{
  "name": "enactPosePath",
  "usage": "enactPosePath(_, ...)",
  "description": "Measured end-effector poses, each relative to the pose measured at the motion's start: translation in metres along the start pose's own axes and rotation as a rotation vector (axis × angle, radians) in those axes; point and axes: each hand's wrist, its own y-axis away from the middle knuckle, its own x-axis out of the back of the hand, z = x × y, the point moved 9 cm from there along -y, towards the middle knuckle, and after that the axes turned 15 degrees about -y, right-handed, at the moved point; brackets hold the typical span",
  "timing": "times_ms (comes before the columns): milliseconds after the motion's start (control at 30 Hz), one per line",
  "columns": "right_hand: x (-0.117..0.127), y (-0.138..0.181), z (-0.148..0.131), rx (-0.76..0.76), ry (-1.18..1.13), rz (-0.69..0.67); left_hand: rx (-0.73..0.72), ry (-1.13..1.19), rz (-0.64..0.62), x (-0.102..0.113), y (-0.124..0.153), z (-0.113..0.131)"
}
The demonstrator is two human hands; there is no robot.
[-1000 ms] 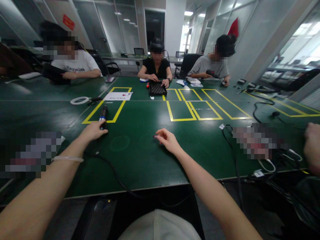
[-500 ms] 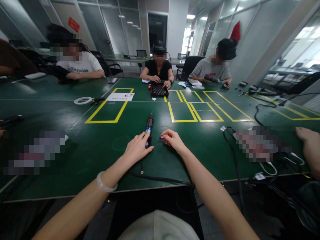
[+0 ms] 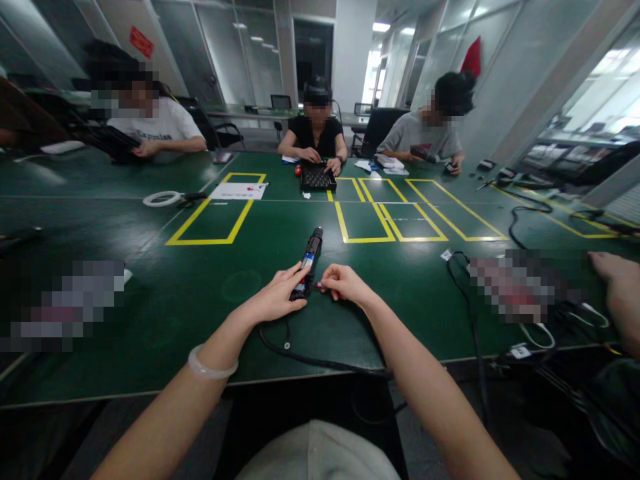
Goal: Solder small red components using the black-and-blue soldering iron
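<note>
On the green table lies a black electric screwdriver [image 3: 311, 252] with a blue and silver band, its nose pointing away and slightly right. My left hand [image 3: 277, 292] is laid over its rear part, fingertips on the body and thumb by the near end. Just right of the tool, my right hand [image 3: 345, 283] is closed in a pinch. Between its thumb and fingertips sits a small red and white piece [image 3: 319, 285], too small to name, close to the screwdriver's side. A black cable [image 3: 320, 362] curves across the table below my hands.
Yellow tape rectangles [image 3: 210, 241] mark the table. Across from me a person works at a black tray [image 3: 319, 179]. A white sheet [image 3: 239, 191] and a white cable coil [image 3: 163, 199] lie at left. Blurred-out items lie on both sides; another person's hand [image 3: 613, 270] is at right.
The screwdriver has swung its nose to the right, and the thin bit seen at its tip before no longer shows. My right hand has moved slightly left, bringing the small piece against or near the tool.
</note>
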Motion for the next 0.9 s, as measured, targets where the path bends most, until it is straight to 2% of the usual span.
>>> enactPosePath(133,0.002,-0.002,0.002,-0.05,-0.029,-0.027,-0.002,0.02,-0.024,-0.002,0.002,0.003)
enactPosePath(333,0.008,-0.007,0.003,-0.112,-0.069,-0.088,0.131,-0.049,-0.017,-0.001,0.001,0.017)
enactPosePath(500,0.017,-0.008,0.001,-0.081,-0.041,-0.072,0.202,-0.097,0.018,0.001,-0.002,0.03)
enactPosePath(667,0.02,-0.006,0.0,-0.05,-0.074,-0.033,0.205,-0.127,0.112,0.004,-0.005,0.035)
enactPosePath(900,0.019,-0.006,-0.001,-0.041,0.071,0.0,0.127,-0.043,0.188,0.004,-0.014,0.038)
